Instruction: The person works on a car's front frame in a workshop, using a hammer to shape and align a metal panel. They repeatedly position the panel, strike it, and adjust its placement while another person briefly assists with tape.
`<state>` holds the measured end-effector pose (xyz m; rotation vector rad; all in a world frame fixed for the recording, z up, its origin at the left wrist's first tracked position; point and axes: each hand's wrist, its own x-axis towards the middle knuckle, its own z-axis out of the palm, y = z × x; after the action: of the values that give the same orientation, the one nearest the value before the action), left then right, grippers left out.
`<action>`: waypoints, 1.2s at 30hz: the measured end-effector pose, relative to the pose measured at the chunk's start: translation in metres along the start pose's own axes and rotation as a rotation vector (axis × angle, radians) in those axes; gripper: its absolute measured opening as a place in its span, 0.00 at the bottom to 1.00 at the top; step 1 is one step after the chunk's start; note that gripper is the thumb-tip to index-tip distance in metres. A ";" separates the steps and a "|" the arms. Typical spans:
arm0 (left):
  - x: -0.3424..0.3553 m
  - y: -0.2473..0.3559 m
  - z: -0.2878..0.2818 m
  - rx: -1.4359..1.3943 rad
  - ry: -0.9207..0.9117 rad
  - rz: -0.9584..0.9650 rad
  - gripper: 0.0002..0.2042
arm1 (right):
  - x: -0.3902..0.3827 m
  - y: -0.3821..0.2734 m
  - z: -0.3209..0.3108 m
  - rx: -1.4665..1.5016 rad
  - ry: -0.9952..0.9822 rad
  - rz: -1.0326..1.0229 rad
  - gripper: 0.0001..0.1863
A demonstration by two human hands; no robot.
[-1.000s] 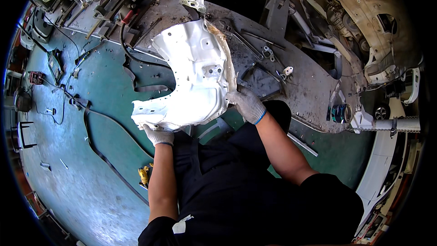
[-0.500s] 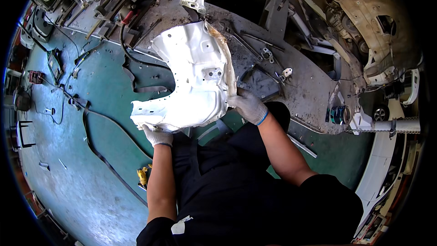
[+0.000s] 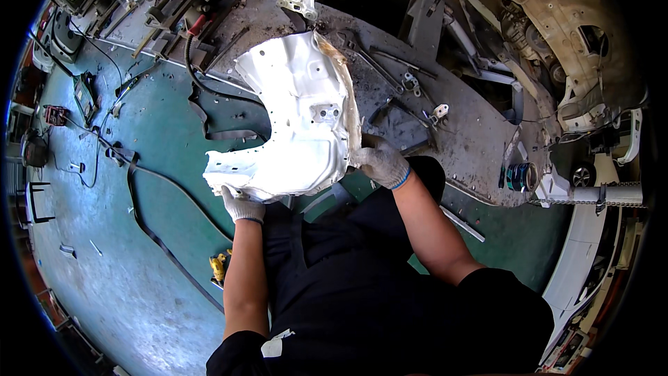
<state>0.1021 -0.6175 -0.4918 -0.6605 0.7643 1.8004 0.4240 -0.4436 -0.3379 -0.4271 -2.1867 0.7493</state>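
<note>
Between my hands I hold a large white sheet-metal car body panel (image 3: 299, 132), curved like a wheel-housing piece, with holes and a ragged, rusty right edge. My left hand (image 3: 243, 206), in a pale knit glove, grips its lower left edge with the thumb on top. At the panel's lower right edge, my gloved right hand (image 3: 380, 163) is closed round the rim, its fingertips partly hidden. The panel's upper end overlaps the grey metal bench (image 3: 473, 146) in view. A small white bracket (image 3: 298, 1) stands just beyond it.
Wrenches (image 3: 379, 69) and small metal parts lie on the bench right of the panel. A car body (image 3: 536, 7) arches over the far side. Hoses (image 3: 149, 233) snake across the green floor (image 3: 167, 195), near a yellow tool (image 3: 218, 266). A tape roll (image 3: 520, 176) sits at the bench's right end.
The panel's left side has shifted very slightly to the right, along with my left hand. Both hands keep their hold.
</note>
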 end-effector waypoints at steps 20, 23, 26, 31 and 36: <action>-0.005 -0.005 0.008 0.032 -0.024 0.043 0.37 | 0.002 -0.003 -0.006 0.075 -0.097 0.126 0.35; -0.006 -0.005 0.008 0.017 0.005 0.040 0.37 | 0.003 -0.006 -0.009 0.068 -0.107 0.149 0.36; -0.004 -0.005 0.006 0.008 0.040 0.040 0.37 | 0.001 -0.006 -0.010 0.081 -0.141 0.236 0.36; 0.003 -0.004 -0.002 -0.007 -0.025 0.028 0.36 | -0.004 0.003 -0.007 0.034 -0.077 0.087 0.35; 0.005 -0.004 -0.006 -0.022 -0.030 0.025 0.36 | -0.005 0.004 -0.006 0.050 -0.086 0.065 0.36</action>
<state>0.1045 -0.6180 -0.4995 -0.6391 0.7368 1.8398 0.4327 -0.4409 -0.3400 -0.4499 -2.2373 0.8710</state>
